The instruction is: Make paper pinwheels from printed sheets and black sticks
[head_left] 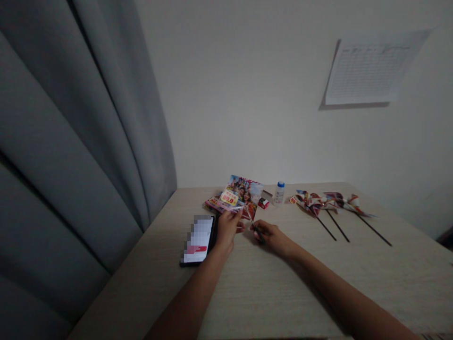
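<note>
My left hand [228, 227] is closed on the lower edge of a colourful printed leaflet [249, 191], which tilts up above the table and carries a yellow price label. In my right hand [272, 236] is a pair of scissors [259, 233], gripped by dark handles. The thin blades point up and left and lie at the leaflet's lower edge; whether they are apart I cannot tell. More printed sheets [211, 203] lie beneath the leaflet on the left.
A phone [198, 240] with a lit screen lies left of my left hand. Behind my hands stand a small red box [263, 203] and a white bottle with a blue cap [279, 193]. Several paper pinwheels [329, 202] on dark sticks lie at the right. A grey curtain [88, 141] hangs along the table's left side.
</note>
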`<state>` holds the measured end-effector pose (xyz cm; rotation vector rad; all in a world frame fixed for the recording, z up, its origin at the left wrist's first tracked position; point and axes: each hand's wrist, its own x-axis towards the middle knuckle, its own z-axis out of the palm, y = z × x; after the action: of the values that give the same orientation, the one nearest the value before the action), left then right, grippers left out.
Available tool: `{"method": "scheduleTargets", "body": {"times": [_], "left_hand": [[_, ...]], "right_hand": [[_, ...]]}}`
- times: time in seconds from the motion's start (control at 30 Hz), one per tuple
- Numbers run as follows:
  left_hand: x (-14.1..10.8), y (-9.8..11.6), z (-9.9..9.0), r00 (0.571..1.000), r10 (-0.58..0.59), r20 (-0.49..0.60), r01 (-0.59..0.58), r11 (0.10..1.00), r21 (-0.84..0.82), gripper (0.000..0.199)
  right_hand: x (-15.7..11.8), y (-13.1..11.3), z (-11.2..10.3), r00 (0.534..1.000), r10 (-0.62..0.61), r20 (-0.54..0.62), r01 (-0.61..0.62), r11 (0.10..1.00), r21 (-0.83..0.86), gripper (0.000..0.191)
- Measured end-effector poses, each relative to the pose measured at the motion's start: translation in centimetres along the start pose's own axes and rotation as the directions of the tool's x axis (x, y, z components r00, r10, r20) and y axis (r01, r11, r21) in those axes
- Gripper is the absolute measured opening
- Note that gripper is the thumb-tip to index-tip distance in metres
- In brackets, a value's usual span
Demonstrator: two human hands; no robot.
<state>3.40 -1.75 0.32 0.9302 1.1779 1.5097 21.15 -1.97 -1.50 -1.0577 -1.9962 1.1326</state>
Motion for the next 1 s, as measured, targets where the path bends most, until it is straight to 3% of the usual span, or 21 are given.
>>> {"method": "scheduleTargets", "body": {"times": [0.53, 1.0], "left_hand": [[-0.3, 0.1, 0.1, 0.999, -0.023, 0.045, 0.023, 1.000, 0.004, 0.041], [-0.1, -0.1, 0.1, 0.999, -0.025, 0.032, 0.024, 0.999, 0.024, 0.040]], "right_hand": [[0.3, 1.1, -0.1, 1.000, 0.018, -0.024, -0.017, 0.998, 0.056, 0.043], [0.4, 1.1, 0.1, 0.999, 0.009, -0.031, -0.007, 0.998, 0.058, 0.040]]}}
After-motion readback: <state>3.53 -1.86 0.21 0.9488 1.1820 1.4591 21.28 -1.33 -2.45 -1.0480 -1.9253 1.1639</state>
